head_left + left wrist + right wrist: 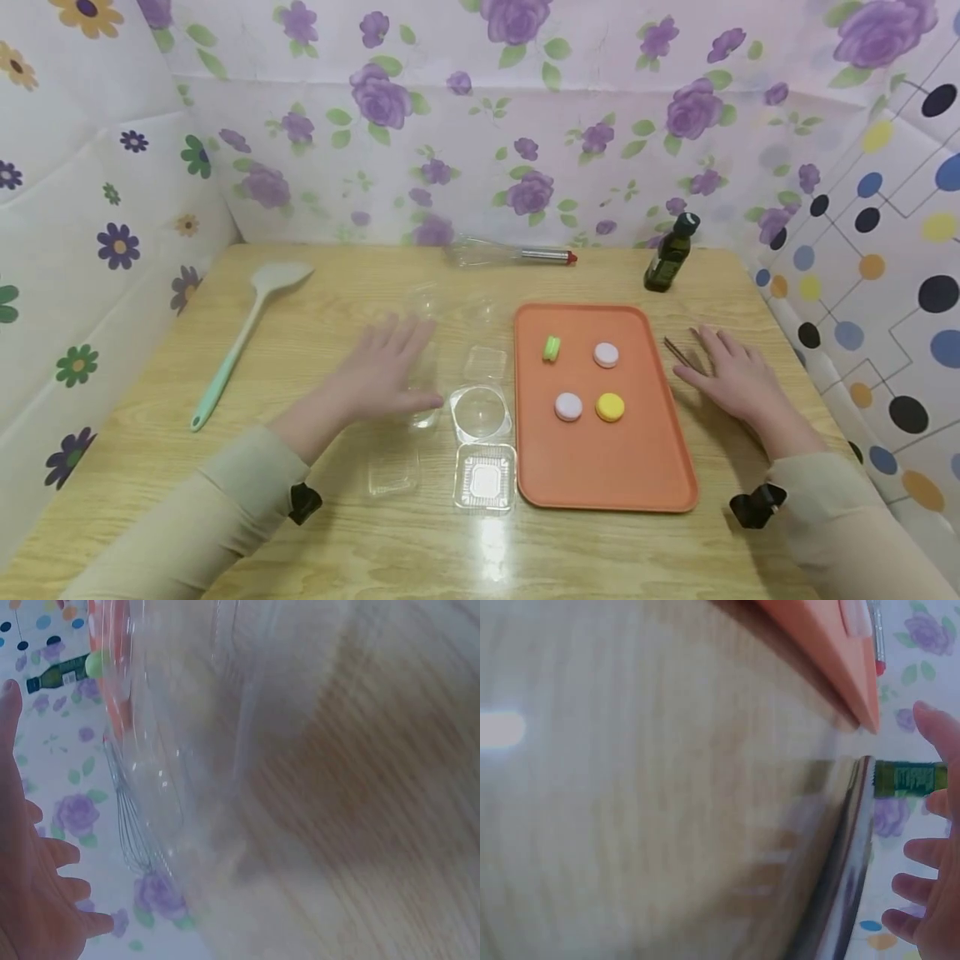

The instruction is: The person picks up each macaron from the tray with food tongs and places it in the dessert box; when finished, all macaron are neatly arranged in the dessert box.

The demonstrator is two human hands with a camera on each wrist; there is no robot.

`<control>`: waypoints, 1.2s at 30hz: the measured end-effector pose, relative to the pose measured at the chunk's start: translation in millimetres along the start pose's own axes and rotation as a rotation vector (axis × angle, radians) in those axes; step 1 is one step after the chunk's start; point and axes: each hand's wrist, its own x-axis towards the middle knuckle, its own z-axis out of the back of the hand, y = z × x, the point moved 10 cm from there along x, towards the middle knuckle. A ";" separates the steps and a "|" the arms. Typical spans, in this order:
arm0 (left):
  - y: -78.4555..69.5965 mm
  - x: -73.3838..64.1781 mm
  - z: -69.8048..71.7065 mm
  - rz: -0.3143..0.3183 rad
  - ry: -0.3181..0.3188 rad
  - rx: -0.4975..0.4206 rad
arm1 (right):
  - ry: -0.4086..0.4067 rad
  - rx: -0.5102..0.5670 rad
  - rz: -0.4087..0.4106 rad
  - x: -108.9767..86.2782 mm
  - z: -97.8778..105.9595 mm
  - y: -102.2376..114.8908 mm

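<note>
My left hand (386,375), fingers spread and holding nothing, hovers over several clear plastic boxes. One square clear box (485,477) lies nearest the front edge, with a clear box with a round outline (482,413) just behind it. On the right, metal tongs (847,862) lie along the table beside the orange tray (607,483). Over them is my right hand (738,379), its fingers loose and apart from the tongs in the right wrist view. The tray carries a green macaron (551,348) on its side, two pale macarons (606,355) and a yellow macaron (610,407).
A whisk (517,253) lies along the back edge. The dark green bottle (670,254) stands behind the tray at the right. At far left rests a spatula (251,333) with a mint handle. Patterned sheets (465,150) enclose the table's back and sides.
</note>
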 end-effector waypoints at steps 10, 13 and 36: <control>-37.4 -5.3 -15.3 -0.119 0.010 0.026 | -0.049 0.059 -0.047 -6.8 -7.4 -18.3; -48.2 -8.2 -22.1 -0.147 0.030 0.023 | -0.059 0.069 -0.057 -7.1 -8.4 -21.0; -91.8 -17.4 -47.3 -0.310 0.035 0.012 | -0.139 0.196 -0.068 -6.9 -9.4 -29.2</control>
